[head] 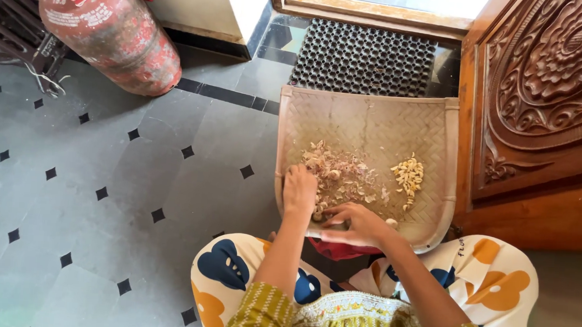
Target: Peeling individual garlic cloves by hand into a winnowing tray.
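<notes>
A woven winnowing tray rests on my lap and on the floor in front of me. In its middle lies a heap of garlic skins and unpeeled cloves. A smaller pile of peeled pale cloves sits to the right. My left hand is closed, fingers down in the near edge of the skin heap. My right hand is at the tray's near rim, fingers pinched on a small clove; the clove itself is mostly hidden.
A red gas cylinder stands at the back left on the grey tiled floor. A black rubber doormat lies beyond the tray. A carved wooden door stands close on the right.
</notes>
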